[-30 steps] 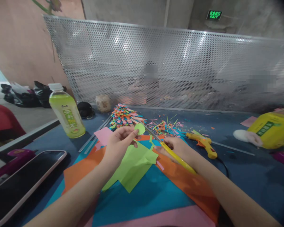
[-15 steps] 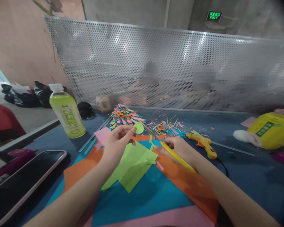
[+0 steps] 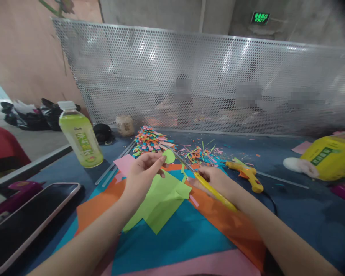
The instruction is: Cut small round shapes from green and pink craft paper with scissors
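Pinched between the thumb and fingers of my left hand (image 3: 146, 168) is a small round piece of light green paper (image 3: 169, 156). My right hand (image 3: 214, 179) is closed around yellow-handled scissors (image 3: 208, 184). Their metal blades point up and left, with the tips close to the green disc's right edge; I cannot tell whether they touch it. Light green sheets (image 3: 158, 205) lie beneath my hands on larger orange (image 3: 99, 205) and blue paper (image 3: 166, 245). Beyond the disc stands a cone of many coloured paper strips (image 3: 149, 140).
Paper scraps (image 3: 201, 155) are scattered behind my hands. A yellow glue gun (image 3: 247, 174) with a black cord lies at the right, near a yellow package (image 3: 330, 157). At the left are a drink bottle (image 3: 82, 140) and a phone (image 3: 31, 226). A perforated metal screen (image 3: 126, 76) closes off the back.
Both hands keep nearly the same place. The green disc has turned very slightly in my left fingers, and the scissors have barely shifted.
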A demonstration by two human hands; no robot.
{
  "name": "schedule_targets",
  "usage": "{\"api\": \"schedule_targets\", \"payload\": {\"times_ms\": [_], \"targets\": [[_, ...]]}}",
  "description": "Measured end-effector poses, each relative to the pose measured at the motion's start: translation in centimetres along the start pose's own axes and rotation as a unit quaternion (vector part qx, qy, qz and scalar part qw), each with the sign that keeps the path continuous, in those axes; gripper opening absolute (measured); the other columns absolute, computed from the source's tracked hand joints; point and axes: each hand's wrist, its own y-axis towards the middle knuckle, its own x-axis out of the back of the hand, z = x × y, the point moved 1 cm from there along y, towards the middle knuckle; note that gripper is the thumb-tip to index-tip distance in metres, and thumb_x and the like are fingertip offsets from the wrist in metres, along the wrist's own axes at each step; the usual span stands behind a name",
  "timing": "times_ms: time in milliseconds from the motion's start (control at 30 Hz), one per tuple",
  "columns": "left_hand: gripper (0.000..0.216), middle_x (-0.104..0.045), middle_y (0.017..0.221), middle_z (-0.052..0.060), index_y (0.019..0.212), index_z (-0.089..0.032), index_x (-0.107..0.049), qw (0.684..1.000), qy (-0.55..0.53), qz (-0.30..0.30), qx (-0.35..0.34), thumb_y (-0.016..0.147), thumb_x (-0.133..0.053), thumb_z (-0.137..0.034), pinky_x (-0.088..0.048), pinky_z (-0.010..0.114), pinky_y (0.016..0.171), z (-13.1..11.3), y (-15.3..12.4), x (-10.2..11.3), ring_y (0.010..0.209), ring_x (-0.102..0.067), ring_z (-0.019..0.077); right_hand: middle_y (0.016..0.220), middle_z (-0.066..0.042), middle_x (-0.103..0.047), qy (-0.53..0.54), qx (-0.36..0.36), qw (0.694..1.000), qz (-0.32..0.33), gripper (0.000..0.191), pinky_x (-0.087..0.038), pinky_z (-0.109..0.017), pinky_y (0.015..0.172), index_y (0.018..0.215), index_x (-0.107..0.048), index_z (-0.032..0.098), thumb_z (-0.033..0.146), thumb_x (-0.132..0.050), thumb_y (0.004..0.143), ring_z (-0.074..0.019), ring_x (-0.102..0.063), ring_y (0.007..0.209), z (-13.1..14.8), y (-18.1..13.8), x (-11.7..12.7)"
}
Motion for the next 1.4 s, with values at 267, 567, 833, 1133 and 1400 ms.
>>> {"api": "schedule_targets", "payload": {"times_ms": [267,567,833,1133,1400], "targets": [[0.027,-0.064,0.061,0.001,0.071,-0.012,-0.062,1.0,-0.005,-0.007,0.02,0.059,-0.075,-0.033,-0.046,0.023,0.044,-0.4,-0.2,-0.3,0.043,-0.054,0.0085,0.052,0.007,-0.026,0.001,0.01,1.0,-0.011,0.039,-0.02,-0.021,0.04,0.056,-0.035,0.02,0.047,-0.058,0.072,-0.0069,-0.026,0.045,-0.4,0.2,-0.2],[0.026,-0.061,0.056,-0.001,0.072,-0.012,-0.061,1.0,-0.015,-0.003,0.012,0.06,-0.075,-0.031,-0.046,0.02,0.044,-0.4,-0.3,-0.3,0.048,-0.055,0.0091,0.053,0.007,-0.022,-0.016,0.033,0.999,-0.024,0.044,-0.017,-0.023,0.042,0.053,-0.031,0.021,0.052,-0.057,0.072,-0.0074,-0.021,0.047,-1.2,0.6,-0.5],[0.019,-0.06,0.058,-0.003,0.074,-0.014,-0.063,0.999,-0.016,-0.018,-0.021,0.064,-0.072,-0.028,-0.046,0.021,0.045,-0.2,-0.1,0.0,0.045,-0.052,0.007,0.05,0.008,-0.021,-0.024,0.015,1.0,-0.014,0.044,-0.016,-0.023,0.04,0.053,-0.032,0.022,0.053,-0.056,0.073,-0.0073,-0.021,0.043,-0.6,0.2,-0.2],[0.02,-0.058,0.058,-0.003,0.072,-0.014,-0.064,1.0,0.012,-0.012,-0.025,0.064,-0.072,-0.03,-0.045,0.021,0.042,-0.4,-0.2,-0.1,0.042,-0.052,0.0071,0.055,0.007,-0.025,-0.027,0.031,0.999,-0.016,0.041,-0.019,-0.023,0.042,0.057,-0.036,0.021,0.052,-0.056,0.073,-0.0084,-0.023,0.049,-1.0,0.4,-0.1],[0.018,-0.059,0.057,-0.003,0.071,-0.013,-0.063,1.0,0.003,-0.008,-0.013,0.065,-0.071,-0.028,-0.046,0.022,0.043,-0.3,-0.2,0.0,0.042,-0.052,0.0071,0.055,0.007,-0.025,-0.02,0.027,0.999,-0.008,0.04,-0.02,-0.022,0.043,0.057,-0.035,0.021,0.05,-0.055,0.074,-0.0084,-0.024,0.05,-0.6,0.2,-0.2]]}}
